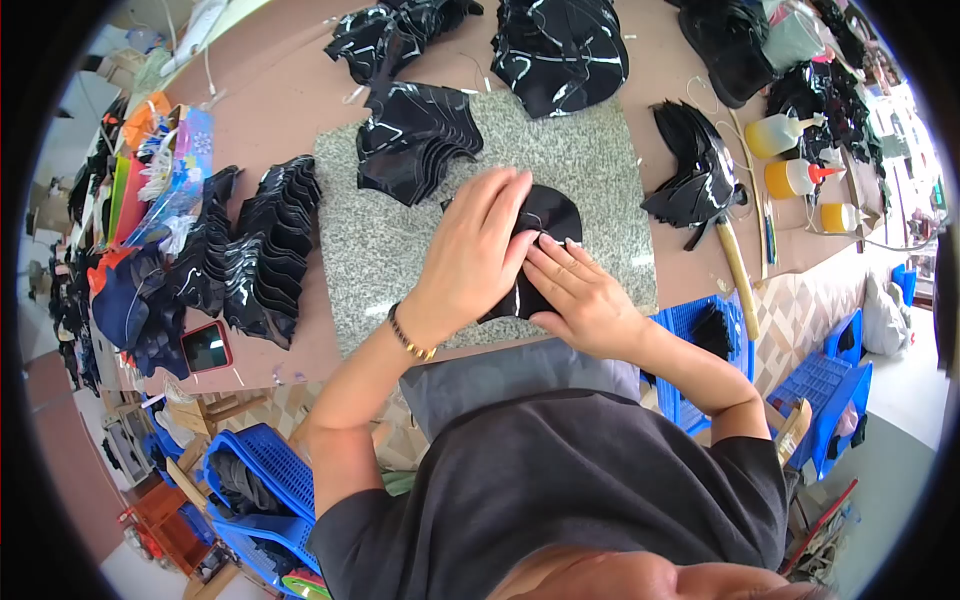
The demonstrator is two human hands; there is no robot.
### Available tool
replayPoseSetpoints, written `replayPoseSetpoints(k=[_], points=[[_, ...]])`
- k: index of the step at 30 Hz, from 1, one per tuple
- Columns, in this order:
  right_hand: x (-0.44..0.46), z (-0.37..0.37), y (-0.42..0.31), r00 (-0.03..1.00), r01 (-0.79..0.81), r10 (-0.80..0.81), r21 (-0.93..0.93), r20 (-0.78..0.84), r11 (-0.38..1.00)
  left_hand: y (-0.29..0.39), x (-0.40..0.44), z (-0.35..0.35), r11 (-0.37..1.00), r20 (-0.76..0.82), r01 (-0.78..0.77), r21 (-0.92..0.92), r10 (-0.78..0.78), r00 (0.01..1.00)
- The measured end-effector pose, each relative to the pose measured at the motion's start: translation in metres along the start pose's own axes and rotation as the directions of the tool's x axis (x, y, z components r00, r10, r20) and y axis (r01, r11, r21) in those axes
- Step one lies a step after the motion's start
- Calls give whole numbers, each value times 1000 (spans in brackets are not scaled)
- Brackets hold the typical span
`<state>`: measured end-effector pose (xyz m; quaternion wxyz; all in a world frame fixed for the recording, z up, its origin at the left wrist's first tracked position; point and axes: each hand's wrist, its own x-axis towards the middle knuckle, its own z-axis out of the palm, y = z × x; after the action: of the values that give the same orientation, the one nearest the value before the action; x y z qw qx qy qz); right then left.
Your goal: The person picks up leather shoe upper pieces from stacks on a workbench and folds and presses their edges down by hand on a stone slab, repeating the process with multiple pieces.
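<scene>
A black glossy piece (555, 210) lies on the speckled stone slab (610, 190), under both hands. My left hand (478, 240) rests on its left side, fingers stretched out and pointing up. My right hand (578, 295) lies flat on the piece's lower right part, its fingertips close to my left thumb. Both hands press on the piece and neither is wrapped round it. Part of the piece is hidden beneath them. Just above my left hand, a fanned stack of black glossy pieces (415, 140) sits on the slab.
More black stacks (270, 250) lie left of the slab, near a phone (206, 347). Further stacks (560, 55) are at the back. On the right are black pieces (695, 165), a wooden-handled tool (736, 270) and glue bottles (780, 135). Blue baskets (265, 465) stand below the table.
</scene>
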<state>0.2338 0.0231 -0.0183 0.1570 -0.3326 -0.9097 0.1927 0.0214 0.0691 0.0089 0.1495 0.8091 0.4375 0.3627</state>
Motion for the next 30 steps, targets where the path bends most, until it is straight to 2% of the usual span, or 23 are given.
replayPoseSetpoints(k=[1,2,3,5,6,7,8,9,10,13,14,17,20,22,23,24,26,28,30], points=[[-2,2,9,1000,9,-7,72,-19,997,-3,5,2,996,70,24,86,-30,997],[-5,6,20,995,25,0,251,-99,968,-7,8,5,984,133,45,172,-69,989],[-2,3,20,972,-14,72,249,-224,968,-10,11,7,964,189,64,260,-116,975],[3,-2,19,866,-87,208,272,-455,958,-4,9,8,986,88,52,159,-67,994],[7,-6,22,822,-130,246,252,-513,959,1,9,4,992,76,34,120,-43,996],[11,-8,26,835,-89,365,554,-412,828,7,8,0,997,68,14,79,-20,997],[13,-8,30,853,-57,444,797,-274,602,14,6,-5,1000,42,22,7,-22,999],[16,-9,33,874,-39,472,951,-116,306,19,4,-10,999,56,24,-24,-22,998],[20,-14,35,926,-67,378,974,-20,217,23,3,-16,998,69,26,-54,-22,997],[28,-19,25,903,-295,420,844,92,448,24,-2,-34,996,124,78,-30,-74,990],[30,-23,16,903,-258,427,740,-44,621,24,-5,-40,993,149,118,-11,-115,982],[37,-32,1,896,-270,437,682,-81,679,21,-5,-55,986,200,167,3,-164,966],[47,-34,-1,888,-260,452,717,-86,647,23,-6,-60,974,182,227,-18,-220,958],[51,-34,2,883,-236,454,726,-116,646,18,-5,-60,958,149,262,-114,-244,958],[52,-36,5,876,-251,471,739,-101,626,15,-5,-61,947,131,275,-164,-256,958],[52,-37,7,868,-267,489,750,-85,605,12,-7,-64,914,141,362,-184,-340,930],[52,-36,13,851,-299,525,797,-26,524,5,-13,-65,904,128,378,-199,-358,925],[50,-28,18,856,-284,516,818,-19,501,2,-20,-60,899,102,380,-218,-366,925],[50,-26,19,851,-287,524,836,-1,467,-5,-26,-55,834,115,438,-336,-426,897]])
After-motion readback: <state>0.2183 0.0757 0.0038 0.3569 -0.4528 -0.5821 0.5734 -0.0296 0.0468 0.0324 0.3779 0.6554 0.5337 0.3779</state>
